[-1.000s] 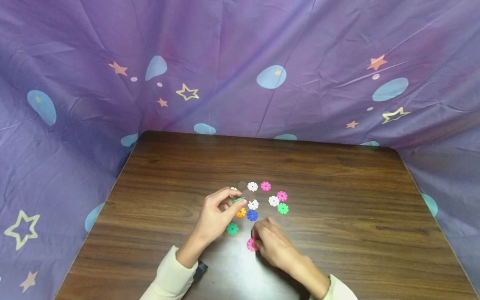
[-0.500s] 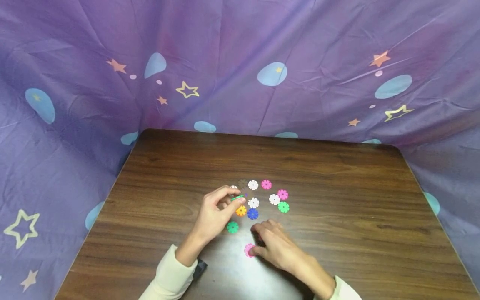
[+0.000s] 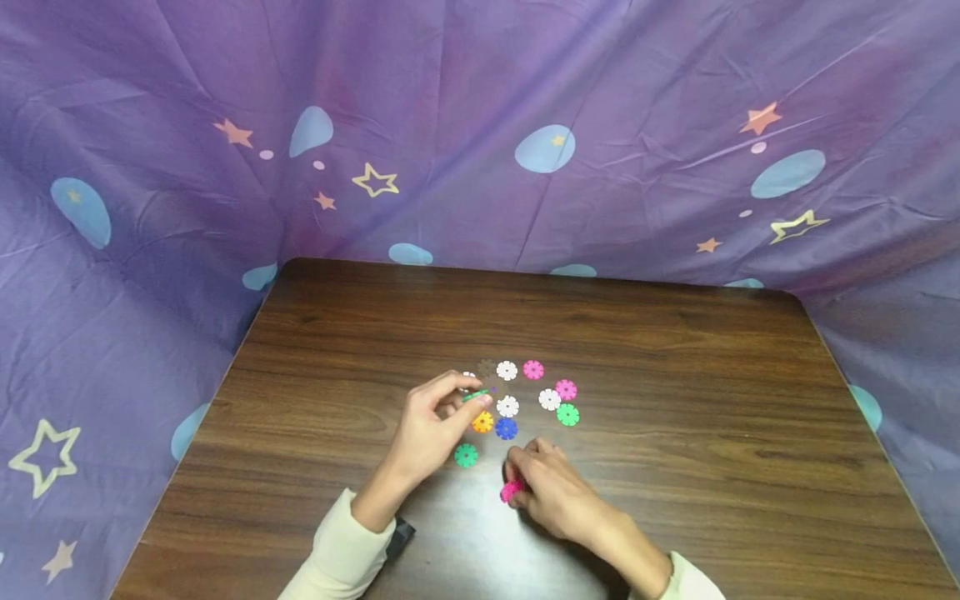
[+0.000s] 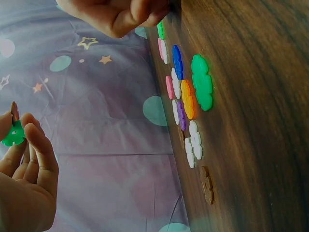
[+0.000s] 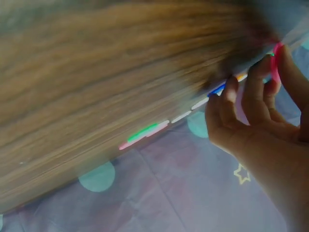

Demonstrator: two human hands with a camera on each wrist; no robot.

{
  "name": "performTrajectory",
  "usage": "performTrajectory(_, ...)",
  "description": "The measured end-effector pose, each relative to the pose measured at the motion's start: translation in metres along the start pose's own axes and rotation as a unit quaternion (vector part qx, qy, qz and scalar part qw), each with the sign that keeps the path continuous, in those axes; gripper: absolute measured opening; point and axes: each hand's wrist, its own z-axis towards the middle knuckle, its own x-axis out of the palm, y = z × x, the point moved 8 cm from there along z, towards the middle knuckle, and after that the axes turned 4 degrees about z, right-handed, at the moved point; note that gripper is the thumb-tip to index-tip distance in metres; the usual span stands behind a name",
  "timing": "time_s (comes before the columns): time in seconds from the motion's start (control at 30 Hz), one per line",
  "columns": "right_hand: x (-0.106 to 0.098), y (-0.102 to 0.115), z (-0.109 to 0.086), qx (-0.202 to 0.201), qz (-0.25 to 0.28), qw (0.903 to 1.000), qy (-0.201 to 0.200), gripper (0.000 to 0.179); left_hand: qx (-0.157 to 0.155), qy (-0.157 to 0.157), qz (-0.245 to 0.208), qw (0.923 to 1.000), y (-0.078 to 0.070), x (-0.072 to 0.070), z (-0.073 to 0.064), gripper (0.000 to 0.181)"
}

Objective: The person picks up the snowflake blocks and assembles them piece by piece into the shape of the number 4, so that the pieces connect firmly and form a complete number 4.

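Observation:
My left hand [image 3: 431, 427] pinches a green notched plastic disc [image 4: 14, 134] above the table. A brown piece [image 4: 15, 110] stands up from that disc in the left wrist view; whether the two are joined I cannot tell. Nearer the front, my right hand [image 3: 553, 487] holds a pink notched disc [image 3: 510, 492] between thumb and fingers, tipped up on edge. The right wrist view shows this pink disc [image 5: 275, 65] edge-on by the thumb. Beside the hands lie a dark green disc [image 3: 466, 455], a blue disc [image 3: 506, 428] and an orange disc [image 3: 482, 422].
Several more discs lie flat on the wooden table [image 3: 712, 433], among them a white one [image 3: 507, 371], a pink one [image 3: 533, 369] and a bright green one [image 3: 567, 415]. A purple patterned curtain [image 3: 450, 125] hangs behind the table and at both sides.
Half a second ago the pink disc lay flat under my spread right thumb. It is now tilted up in my right hand's pinch. My left hand stays in place with the green disc.

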Motion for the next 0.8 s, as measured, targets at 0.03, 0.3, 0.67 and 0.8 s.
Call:
performTrajectory(0.03,0.000,-0.002,0.000,0.007,0.009,0.9999,0.000,0.030,0.000,0.000,0.000,1.0000,0.000,0.000,0.000,0.014)
performTrajectory(0.3,-0.014,-0.019,0.004,0.083,0.088,0.9918,-0.041,0.049,0.001,-0.001,0.010,1.0000,0.000,0.000,0.000,0.014)
performTrajectory(0.67,-0.053,-0.024,0.002,0.101,0.102,0.9755,-0.167,0.023,0.038,0.010,0.018,0.9991,-0.003,0.002,0.000,0.012)
performTrajectory(0.8,-0.067,-0.020,0.001,0.075,0.096,0.9679,-0.220,0.013,0.044,0.009,0.019,0.9988,-0.004,0.002,-0.001,0.011)
